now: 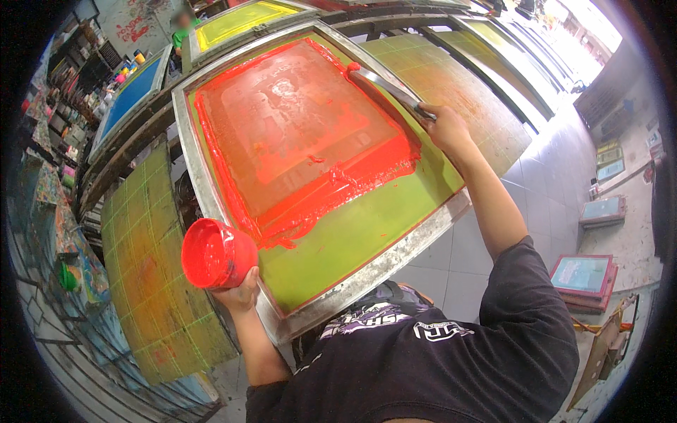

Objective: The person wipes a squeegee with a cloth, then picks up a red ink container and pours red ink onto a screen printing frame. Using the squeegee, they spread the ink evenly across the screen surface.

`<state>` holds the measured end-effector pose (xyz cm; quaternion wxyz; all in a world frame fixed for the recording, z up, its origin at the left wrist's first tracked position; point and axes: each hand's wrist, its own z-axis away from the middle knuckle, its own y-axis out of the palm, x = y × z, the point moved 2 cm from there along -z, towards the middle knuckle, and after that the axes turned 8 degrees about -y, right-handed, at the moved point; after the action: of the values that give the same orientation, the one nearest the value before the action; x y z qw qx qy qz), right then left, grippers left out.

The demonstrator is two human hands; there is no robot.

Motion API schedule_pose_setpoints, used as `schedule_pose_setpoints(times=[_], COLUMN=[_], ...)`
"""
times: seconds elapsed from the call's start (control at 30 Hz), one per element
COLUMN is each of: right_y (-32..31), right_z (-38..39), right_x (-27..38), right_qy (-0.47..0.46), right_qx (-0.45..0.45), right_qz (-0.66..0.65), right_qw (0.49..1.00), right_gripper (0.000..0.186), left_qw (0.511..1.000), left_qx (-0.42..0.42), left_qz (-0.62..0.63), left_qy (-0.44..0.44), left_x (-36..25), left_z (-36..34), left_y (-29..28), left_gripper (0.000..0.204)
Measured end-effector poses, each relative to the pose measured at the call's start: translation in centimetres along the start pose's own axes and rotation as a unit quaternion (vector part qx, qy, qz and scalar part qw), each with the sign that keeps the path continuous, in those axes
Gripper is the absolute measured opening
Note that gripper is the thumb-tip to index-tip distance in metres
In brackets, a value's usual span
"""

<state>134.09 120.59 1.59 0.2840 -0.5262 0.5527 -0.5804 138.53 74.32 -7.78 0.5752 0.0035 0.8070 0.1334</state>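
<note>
A tub of red ink (219, 252), tilted with its mouth toward the left, is held in my left hand (243, 290) beside the frame's near left edge. My right hand (446, 129) grips the handle of a long metal spatula (388, 86). Red ink covers the spatula's tip, at the far right part of the screen. In front of me lies a large screen printing frame (367, 271) with a metal border and green mesh. Thick red ink (345, 180) rings its middle area, heaviest along the near side and the left edge.
Green gridded boards (151, 282) flank the frame at left and right. Beyond it lies a frame with a yellow screen (243, 25); a blue screen (130, 95) stands at far left. A person in green (182, 29) is at the back. Smaller frames (584, 275) rest at right.
</note>
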Motion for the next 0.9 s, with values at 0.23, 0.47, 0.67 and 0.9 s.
schedule_pose_setpoints(times=[0.23,0.47,0.67,0.9], right_y=[-0.6,-1.2,-2.5,-4.9], right_z=[0.1,-0.2,-0.7,0.1], right_x=[-0.1,-0.7,-1.6,-0.3], right_qy=[-0.021,-0.042,-0.063,-0.054], right_qx=[-0.021,-0.033,-0.039,-0.044], right_qz=[-0.003,-0.018,0.005,-0.007], right_qw=[1.000,0.998,0.997,0.998], right_gripper=[0.039,0.036,0.037,0.036], left_qw=[1.000,0.998,0.998,0.986], left_qx=[-0.006,0.016,0.030,0.150], left_qz=[0.002,-0.061,-0.064,-0.069], left_qy=[-0.007,0.031,0.003,-0.019], left_x=[-0.7,-0.1,-1.1,-2.2], left_z=[0.0,-0.3,-1.1,-6.6], left_y=[0.5,-0.2,1.2,6.0], left_gripper=[0.085,0.086,0.090,0.080])
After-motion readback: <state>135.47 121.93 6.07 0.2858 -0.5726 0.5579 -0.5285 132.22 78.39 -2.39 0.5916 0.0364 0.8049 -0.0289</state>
